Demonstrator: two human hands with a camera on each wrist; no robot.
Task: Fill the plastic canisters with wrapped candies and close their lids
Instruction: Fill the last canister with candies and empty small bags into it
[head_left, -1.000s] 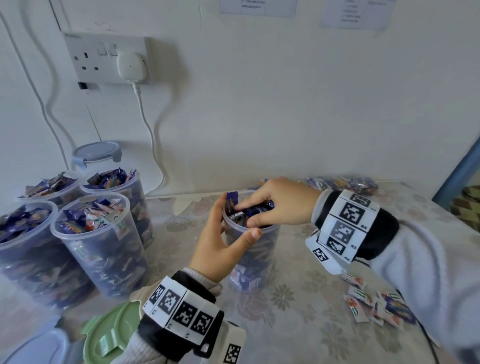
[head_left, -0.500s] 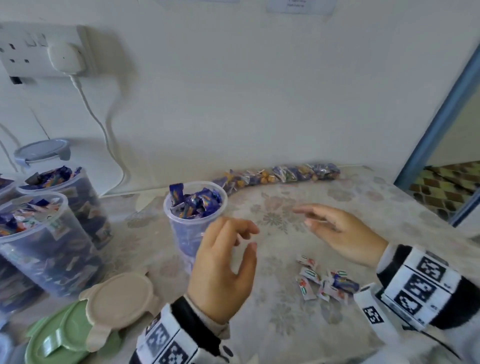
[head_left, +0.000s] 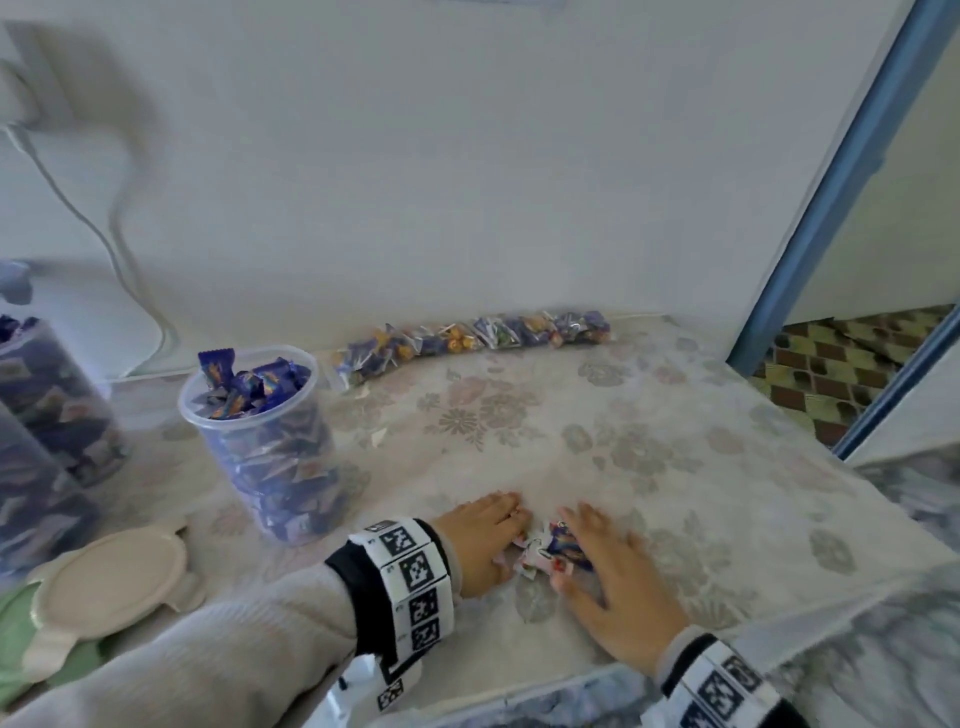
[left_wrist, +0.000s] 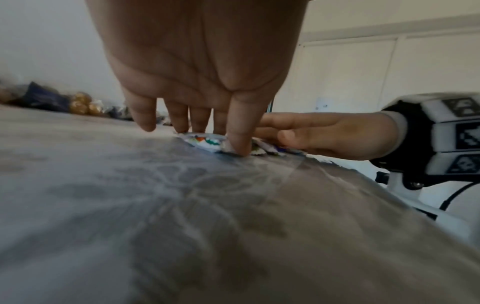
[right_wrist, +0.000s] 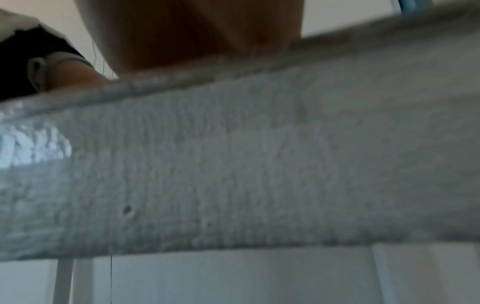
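An open clear canister (head_left: 260, 431), heaped with blue wrapped candies, stands on the flowered tablecloth at left centre. Near the front edge lies a small pile of loose wrapped candies (head_left: 545, 545). My left hand (head_left: 488, 538) lies flat on the pile's left side and my right hand (head_left: 608, 571) flat on its right side, the two cupping the pile between them. In the left wrist view my left fingers (left_wrist: 240, 131) reach down straight onto the candies (left_wrist: 205, 142), with the right hand (left_wrist: 324, 133) just behind them. The right wrist view shows only my palm (right_wrist: 194, 30) and the table edge.
More filled canisters (head_left: 47, 405) stand at the far left. A beige lid (head_left: 111, 579) lies on a green lid (head_left: 15, 618) at front left. A row of candy bags (head_left: 467, 338) lines the wall. The table's right edge meets a blue door frame (head_left: 831, 197).
Both hands left the canister's mouth and dropped to the loose candies near the front edge, closing in on them from both sides. The head view swung right and down.
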